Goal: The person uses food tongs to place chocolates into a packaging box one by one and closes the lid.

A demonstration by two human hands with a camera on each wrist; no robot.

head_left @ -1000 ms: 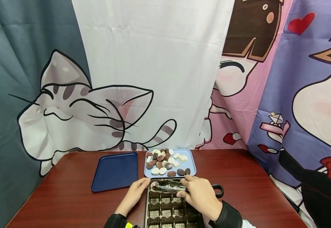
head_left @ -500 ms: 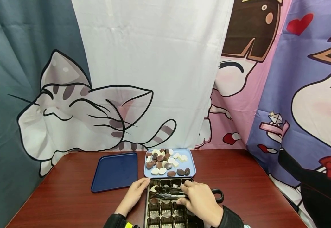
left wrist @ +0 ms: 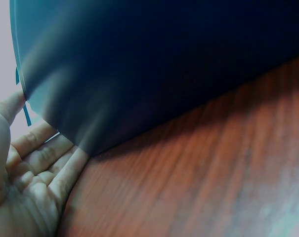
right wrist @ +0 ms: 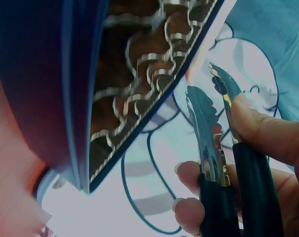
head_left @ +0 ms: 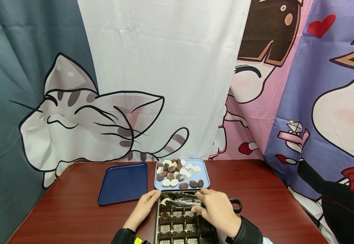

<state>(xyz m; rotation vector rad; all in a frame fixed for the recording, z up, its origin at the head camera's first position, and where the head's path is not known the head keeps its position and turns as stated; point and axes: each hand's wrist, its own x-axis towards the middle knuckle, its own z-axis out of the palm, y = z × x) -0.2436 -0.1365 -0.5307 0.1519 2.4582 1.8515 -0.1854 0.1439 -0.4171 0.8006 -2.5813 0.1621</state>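
"Hands?"
"I have the right hand gripping black-handled metal tongs over the dark rectangular compartmented box; the left hand, straight-fingered, touches its left edge."
"Anything blocking?"
"Tongs hide some far compartments. Behind the box, small brown and white pieces on a light-blue rectangular tray; left, a navy rectangular tray."

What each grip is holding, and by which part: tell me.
Right grip: tongs, held where the black handles meet the metal. Left grip: at the far left corner of the black tray; whether it holds, I can't tell.
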